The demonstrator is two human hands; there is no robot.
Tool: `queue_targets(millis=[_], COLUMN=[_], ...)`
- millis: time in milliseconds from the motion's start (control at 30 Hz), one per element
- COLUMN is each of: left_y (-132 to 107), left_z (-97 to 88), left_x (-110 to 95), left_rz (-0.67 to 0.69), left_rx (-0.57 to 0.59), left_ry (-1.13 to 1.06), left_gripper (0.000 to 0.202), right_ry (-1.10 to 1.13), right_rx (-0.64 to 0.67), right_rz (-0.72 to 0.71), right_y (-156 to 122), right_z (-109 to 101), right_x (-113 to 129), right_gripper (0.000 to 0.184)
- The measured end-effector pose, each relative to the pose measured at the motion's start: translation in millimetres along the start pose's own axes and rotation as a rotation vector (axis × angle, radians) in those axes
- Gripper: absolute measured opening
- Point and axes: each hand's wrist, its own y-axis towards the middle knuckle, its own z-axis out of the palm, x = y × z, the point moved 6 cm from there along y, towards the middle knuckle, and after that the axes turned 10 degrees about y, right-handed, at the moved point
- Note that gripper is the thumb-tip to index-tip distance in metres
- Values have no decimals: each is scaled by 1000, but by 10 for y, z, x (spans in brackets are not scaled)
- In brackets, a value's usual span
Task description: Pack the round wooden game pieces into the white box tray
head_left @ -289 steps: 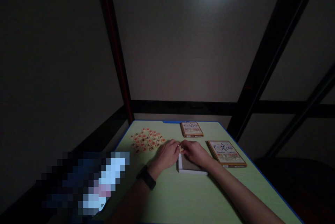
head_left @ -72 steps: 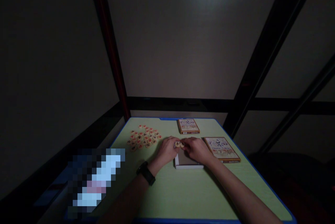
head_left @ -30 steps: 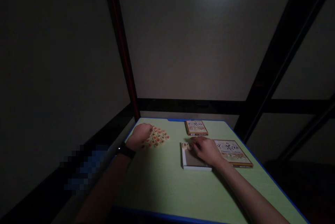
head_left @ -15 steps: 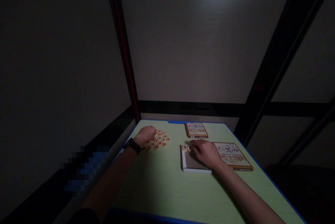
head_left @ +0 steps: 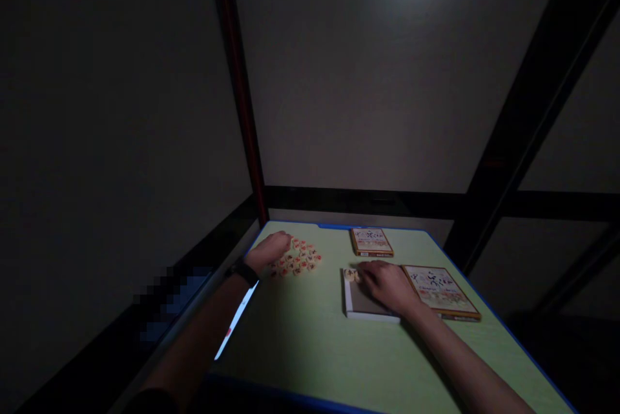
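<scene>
My left hand [head_left: 267, 250] reaches to the far left of the green table [head_left: 310, 343], its fingers resting on the left edge of a cluster of round wooden pieces [head_left: 299, 258] marked in red and black. The room is dim and I cannot see its fingertips clearly. My right hand [head_left: 387, 285] lies over a shallow white-rimmed box tray [head_left: 361, 305], fingers curled beside two pieces [head_left: 351, 274] set in the tray's far left corner. A dark watch [head_left: 243, 270] is on my left wrist.
Two printed box lids with orange rims lie on the table: a small one [head_left: 371, 241] at the far edge, a larger one [head_left: 440, 291] right of the tray. Dark posts [head_left: 241, 97] rise behind the table. A lit, blurred patch [head_left: 235, 327] lies along the table's left edge.
My left hand left the tray and crossed to the pile of pieces on the left. My right hand stayed over the tray's far corner. The view shifted slightly.
</scene>
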Motion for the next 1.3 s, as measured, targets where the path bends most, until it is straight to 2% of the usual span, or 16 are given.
queue_targets(millis=[167, 267, 367, 467, 633, 933, 1033, 1167, 1300], left_y=[-9, -24, -37, -32, -29, 54, 52, 16, -9], left_z=[-50, -104, -46, 77, 225, 279, 233, 83, -9], left_x=[127, 360, 566, 629, 585, 550, 498, 383, 136], left_rz=[-33, -180, -293, -290, -232, -247, -258, -243, -84], left_rx=[-37, -71, -5, 53, 88, 74, 49, 0, -4], left_ry=[-44, -50, -22, -19, -41, -32, -21, -11, -11], left_gripper=[27, 31, 31, 32, 35, 28, 23, 22, 19], right_ry=[1, -14, -24, -28, -20, -3, 1, -3, -6], right_rx=[4, 7, 11, 17, 29, 28, 18, 10, 14], right_rz=[6, 19, 16, 19, 21, 3, 1, 11, 14], right_y=[7, 7, 3, -2, -5, 3, 4, 0, -7], right_z=[-8, -6, -3, -11, -31, -11, -19, -26, -32], right_x=[1, -12, -8, 6, 32, 25, 23, 18, 24], right_gripper=[29, 30, 30, 30, 30, 28, 28, 27, 27])
